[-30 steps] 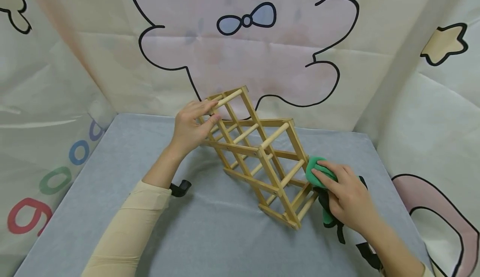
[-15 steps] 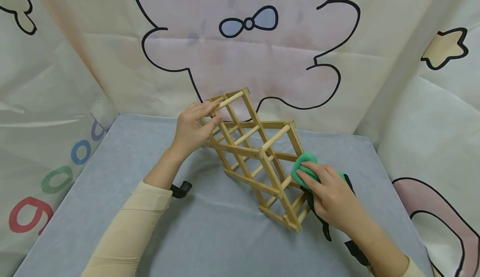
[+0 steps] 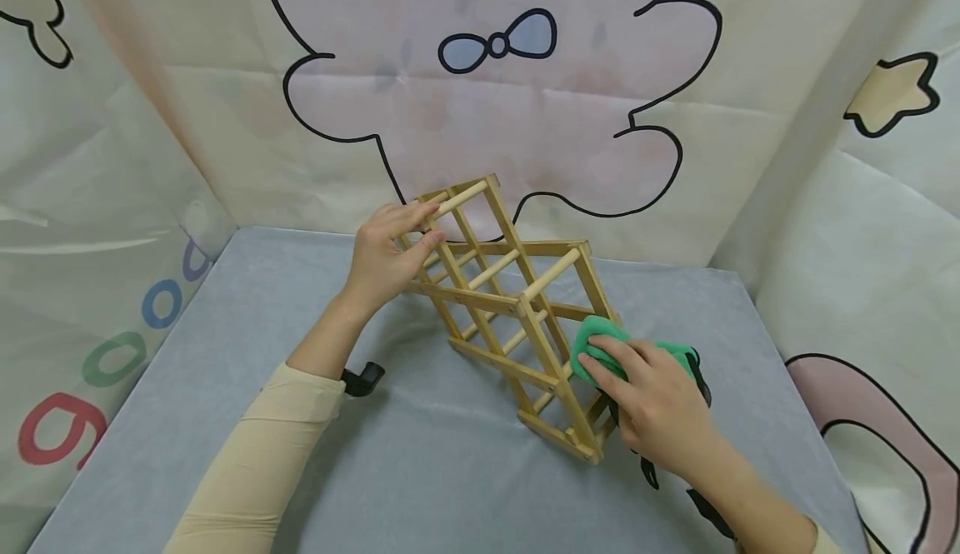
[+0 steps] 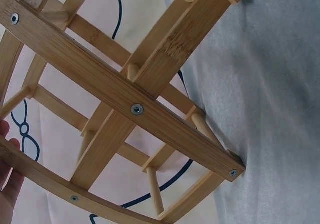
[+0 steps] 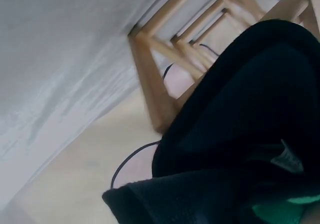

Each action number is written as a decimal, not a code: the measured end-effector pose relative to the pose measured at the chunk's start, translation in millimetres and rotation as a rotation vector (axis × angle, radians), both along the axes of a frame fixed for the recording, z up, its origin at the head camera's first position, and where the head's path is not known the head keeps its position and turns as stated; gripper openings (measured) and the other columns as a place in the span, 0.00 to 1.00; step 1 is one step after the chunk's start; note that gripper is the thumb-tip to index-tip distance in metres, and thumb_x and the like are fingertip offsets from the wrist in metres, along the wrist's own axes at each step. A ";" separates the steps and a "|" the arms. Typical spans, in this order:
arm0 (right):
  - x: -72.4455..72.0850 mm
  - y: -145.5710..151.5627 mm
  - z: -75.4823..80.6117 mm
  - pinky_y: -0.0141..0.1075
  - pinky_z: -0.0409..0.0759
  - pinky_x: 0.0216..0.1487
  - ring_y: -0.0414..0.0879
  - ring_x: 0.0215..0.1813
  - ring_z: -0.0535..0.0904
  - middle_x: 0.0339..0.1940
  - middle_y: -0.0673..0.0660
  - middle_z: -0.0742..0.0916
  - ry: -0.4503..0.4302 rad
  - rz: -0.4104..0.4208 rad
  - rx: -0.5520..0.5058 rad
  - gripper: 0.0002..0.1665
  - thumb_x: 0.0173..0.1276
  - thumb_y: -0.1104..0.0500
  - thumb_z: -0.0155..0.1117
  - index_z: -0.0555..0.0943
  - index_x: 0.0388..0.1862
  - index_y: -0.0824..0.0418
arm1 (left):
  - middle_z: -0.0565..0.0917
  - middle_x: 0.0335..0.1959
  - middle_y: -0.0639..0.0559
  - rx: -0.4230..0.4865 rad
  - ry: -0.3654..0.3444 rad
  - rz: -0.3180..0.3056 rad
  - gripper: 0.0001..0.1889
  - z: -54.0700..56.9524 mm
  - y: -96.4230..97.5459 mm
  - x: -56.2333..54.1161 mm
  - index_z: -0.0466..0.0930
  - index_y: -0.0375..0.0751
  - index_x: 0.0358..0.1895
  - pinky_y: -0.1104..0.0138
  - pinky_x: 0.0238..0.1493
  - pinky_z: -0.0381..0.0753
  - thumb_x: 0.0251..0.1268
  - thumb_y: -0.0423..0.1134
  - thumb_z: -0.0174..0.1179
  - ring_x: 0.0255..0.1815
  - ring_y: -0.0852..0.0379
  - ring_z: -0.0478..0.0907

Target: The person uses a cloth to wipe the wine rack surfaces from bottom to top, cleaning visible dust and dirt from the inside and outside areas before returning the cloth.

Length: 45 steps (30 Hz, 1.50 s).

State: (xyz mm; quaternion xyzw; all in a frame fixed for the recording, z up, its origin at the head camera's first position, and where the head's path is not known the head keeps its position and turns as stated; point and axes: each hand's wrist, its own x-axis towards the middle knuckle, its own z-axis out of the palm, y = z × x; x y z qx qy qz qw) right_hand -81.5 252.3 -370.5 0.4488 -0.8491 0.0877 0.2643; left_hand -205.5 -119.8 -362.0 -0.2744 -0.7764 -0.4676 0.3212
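Observation:
A light wooden lattice rack (image 3: 517, 304) with round dowels, like a folding wine rack, stands tilted on the table. My left hand (image 3: 386, 254) grips its upper left end; in the left wrist view a few fingers (image 4: 11, 184) show on a slat at the left edge. At the rack's lower right end, my right hand (image 3: 663, 400) holds a bunched green cloth (image 3: 592, 346) with black parts against a dowel. In the right wrist view the cloth's dark side (image 5: 250, 104) covers much of the picture and hides most of the hand.
A grey-blue cloth covers the table (image 3: 420, 487). Behind it hangs a printed curtain (image 3: 525, 121), close to the rack's upper end. Side curtains stand left and right. A black strap end (image 3: 363, 379) sticks out by the left wrist.
My right hand has moved left with the green cloth, from the rack's right edge inward along the dowel. The left hand and the rack have stayed in place.

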 end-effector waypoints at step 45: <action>-59.8 -38.7 55.9 0.57 0.82 0.43 0.69 0.45 0.76 0.62 0.72 0.80 0.006 -0.006 -0.103 0.33 0.54 0.81 0.55 0.83 0.61 0.73 | 0.86 0.58 0.35 0.014 -0.011 0.003 0.21 -2.1 1.1 0.1 0.85 0.30 0.60 0.47 0.65 0.77 0.64 0.29 0.74 0.62 0.38 0.81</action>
